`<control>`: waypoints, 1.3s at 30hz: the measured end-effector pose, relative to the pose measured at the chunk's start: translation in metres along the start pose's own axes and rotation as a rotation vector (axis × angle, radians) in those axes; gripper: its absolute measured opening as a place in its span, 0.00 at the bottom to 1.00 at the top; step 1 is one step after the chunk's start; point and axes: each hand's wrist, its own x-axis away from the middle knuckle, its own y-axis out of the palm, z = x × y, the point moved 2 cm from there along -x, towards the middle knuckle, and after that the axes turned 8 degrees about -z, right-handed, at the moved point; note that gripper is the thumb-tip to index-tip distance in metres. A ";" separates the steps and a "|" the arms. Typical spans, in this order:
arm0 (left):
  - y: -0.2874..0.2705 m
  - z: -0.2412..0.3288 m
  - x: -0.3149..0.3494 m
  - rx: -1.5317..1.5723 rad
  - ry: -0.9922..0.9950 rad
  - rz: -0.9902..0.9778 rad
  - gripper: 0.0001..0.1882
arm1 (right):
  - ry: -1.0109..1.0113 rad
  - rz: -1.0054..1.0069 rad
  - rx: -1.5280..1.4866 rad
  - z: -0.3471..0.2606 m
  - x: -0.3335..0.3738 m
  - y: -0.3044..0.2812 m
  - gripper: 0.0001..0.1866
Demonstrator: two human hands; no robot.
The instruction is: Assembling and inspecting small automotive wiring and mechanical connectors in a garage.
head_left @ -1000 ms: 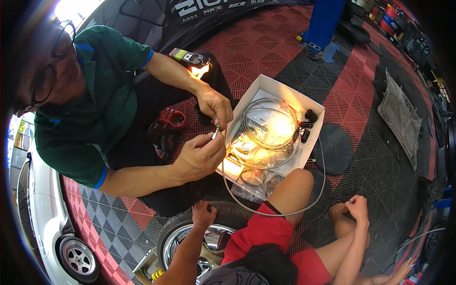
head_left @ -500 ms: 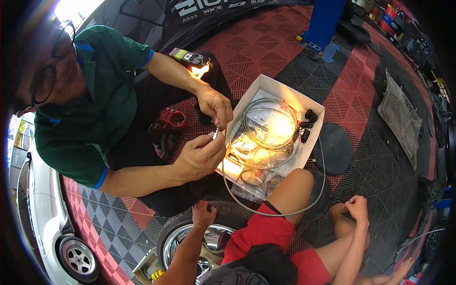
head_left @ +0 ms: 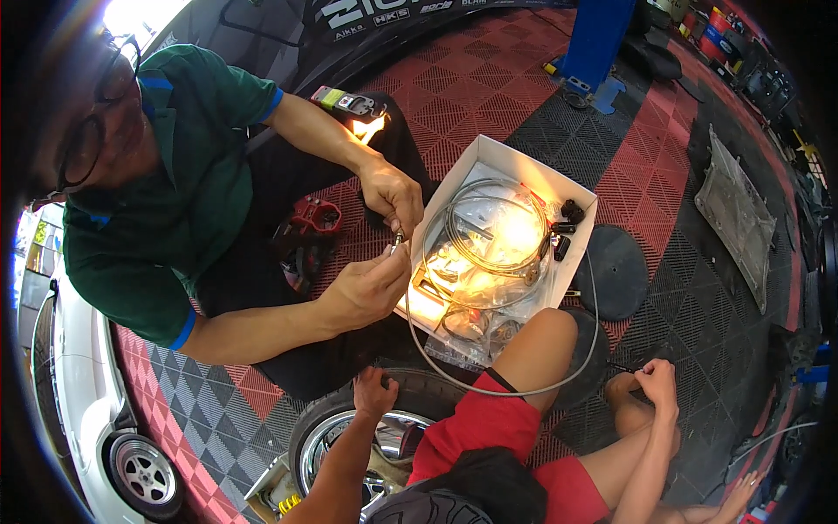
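My left hand (head_left: 374,393) rests on the tyre (head_left: 319,415) of a wheel lying on its side, fingers apart and bent against the rubber, holding nothing. Beside my bent right leg, my right hand (head_left: 656,384) has its fingers pinched together. A thin dark piece (head_left: 621,368) sticks out near these fingers, too small to make out. Across from me, a person in a green shirt (head_left: 166,201) holds a small metal fitting (head_left: 398,241) between the fingertips of both hands. A white cardboard box (head_left: 569,278) stands before us, with a coiled braided hose (head_left: 454,231) and plastic bags in it.
One hose loop (head_left: 489,391) hangs out of the box over my knee. Black round pads (head_left: 615,271) lie beside the box. A blue post (head_left: 596,44) stands behind, a white car (head_left: 83,384) at left, a flat panel (head_left: 738,218) at right. Another hand (head_left: 742,493) shows lower right.
The other person's hands have shifted slightly with the fitting, and less of it shows between the fingers. My own hands have stayed in place.
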 end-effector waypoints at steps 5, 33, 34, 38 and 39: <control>0.004 -0.005 0.000 -0.023 0.016 0.008 0.12 | -0.025 0.013 -0.002 0.003 -0.001 0.002 0.10; 0.000 -0.001 0.000 -0.013 0.011 0.019 0.12 | -0.027 0.009 0.005 0.005 -0.001 0.003 0.10; 0.000 -0.002 0.000 -0.013 0.011 0.019 0.12 | -0.032 0.008 0.002 0.004 -0.001 0.003 0.10; 0.001 -0.003 0.000 -0.035 0.024 0.023 0.12 | -0.031 0.002 -0.004 0.002 -0.001 0.002 0.10; 0.001 -0.002 0.000 -0.029 0.034 0.029 0.12 | -0.031 0.003 -0.004 0.003 -0.001 0.003 0.10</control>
